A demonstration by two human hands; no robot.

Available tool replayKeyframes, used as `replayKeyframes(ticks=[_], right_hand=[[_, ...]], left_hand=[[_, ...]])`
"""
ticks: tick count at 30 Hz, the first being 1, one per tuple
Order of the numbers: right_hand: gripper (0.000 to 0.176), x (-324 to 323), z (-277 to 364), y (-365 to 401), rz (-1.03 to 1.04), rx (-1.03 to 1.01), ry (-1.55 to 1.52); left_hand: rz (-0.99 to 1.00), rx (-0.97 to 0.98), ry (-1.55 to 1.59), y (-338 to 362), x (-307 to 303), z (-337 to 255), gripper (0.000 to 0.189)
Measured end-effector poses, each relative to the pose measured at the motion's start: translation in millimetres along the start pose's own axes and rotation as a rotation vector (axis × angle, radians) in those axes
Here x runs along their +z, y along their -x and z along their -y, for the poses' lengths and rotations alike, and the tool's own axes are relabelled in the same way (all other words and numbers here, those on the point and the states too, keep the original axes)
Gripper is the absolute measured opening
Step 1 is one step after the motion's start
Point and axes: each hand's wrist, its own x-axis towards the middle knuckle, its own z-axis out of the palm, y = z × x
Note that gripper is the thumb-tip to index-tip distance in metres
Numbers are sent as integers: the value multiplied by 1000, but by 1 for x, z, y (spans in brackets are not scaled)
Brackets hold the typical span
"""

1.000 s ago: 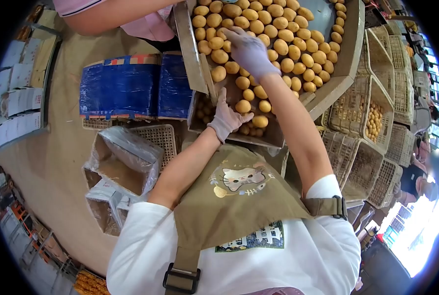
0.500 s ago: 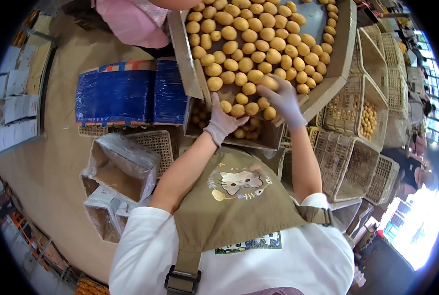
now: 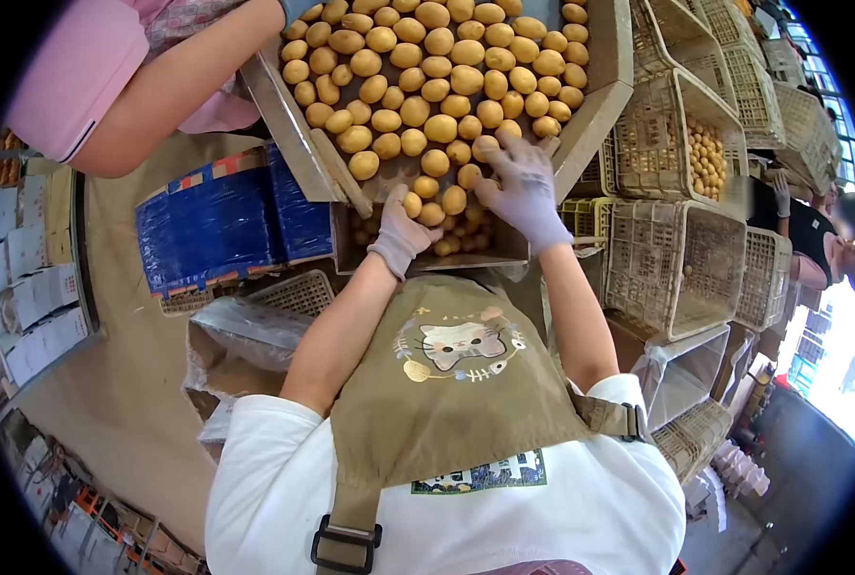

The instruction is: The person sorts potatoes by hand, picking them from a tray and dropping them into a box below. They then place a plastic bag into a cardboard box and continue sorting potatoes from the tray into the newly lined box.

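Many round yellow-brown fruits or potatoes [image 3: 440, 127] lie on a sorting tray with wooden sides [image 3: 592, 129]. Below its narrow outlet stands a box [image 3: 504, 261] holding more of them. My left hand [image 3: 404, 230], in a pale glove, is at the outlet's left side, fingers apart, touching the pieces beside it. My right hand [image 3: 523, 192], gloved too, rests over pieces at the outlet's right side with its fingers spread. Several pieces lie between my hands, at the outlet and over the box.
Another person's arm [image 3: 173, 81] reaches to the tray from the upper left. Blue-wrapped boxes [image 3: 212, 225] stand left. Plastic crates [image 3: 672, 254] are stacked right, one with more pieces [image 3: 705, 158]. An open carton [image 3: 245, 355] lies lower left.
The view has shifted, and the other person's arm shows more at the upper left. My right hand has moved down and inward toward the outlet. Pieces near the outlet have shifted.
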Motion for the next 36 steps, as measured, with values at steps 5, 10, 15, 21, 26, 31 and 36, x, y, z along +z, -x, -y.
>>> replayKeyframes(ticks=[5,10,15,21,26,31,36], right_hand=[[62,23,4,-46,86,214,79],[59,17,-2,-64,391,104,-35],[35,70,-11,-107,252,65,385],[40,37,8,-96,181,229,-51],[49,7,-17,-46,65,502,-1610],[57,-29,-6,-2,-32,521,-2108],[58,-49,-21,38,-260,539,-2058]], left_hand=[[103,110,-48,-1,-18,6,68],[89,77,116,14,-4,0,89],[501,91,72,-1,-6,8,91],[413,-72,251,-7,-13,1,103],[585,-20,162,4,-1,-7,96],[683,-31,86,-8,-11,-1,102],[394,-69,206,12,1,-8,91]])
